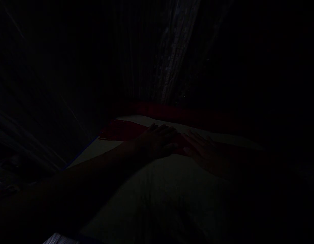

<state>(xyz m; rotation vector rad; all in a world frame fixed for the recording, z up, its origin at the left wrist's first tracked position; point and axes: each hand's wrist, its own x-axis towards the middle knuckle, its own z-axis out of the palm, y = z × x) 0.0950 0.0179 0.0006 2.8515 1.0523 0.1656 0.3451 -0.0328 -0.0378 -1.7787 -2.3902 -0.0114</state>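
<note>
The picture is very dark. My left hand (158,140) lies flat with its fingers stretched out on a red cloth (126,130), as far as the light shows. Close to its right, my right hand (202,150) also rests with fingers extended, its tips near the cloth's edge. Under the cloth is a pale flat surface (167,176) with a blue edge (80,153) on the left. Neither hand appears to grip anything. My right forearm is lost in the dark.
Beyond the pale surface runs a dark red band (167,110). Behind it hangs something dark with vertical streaks (172,57), which I cannot make out. Similar streaked material (45,101) stands at the left. A greyish striped fabric (59,239) shows at the bottom.
</note>
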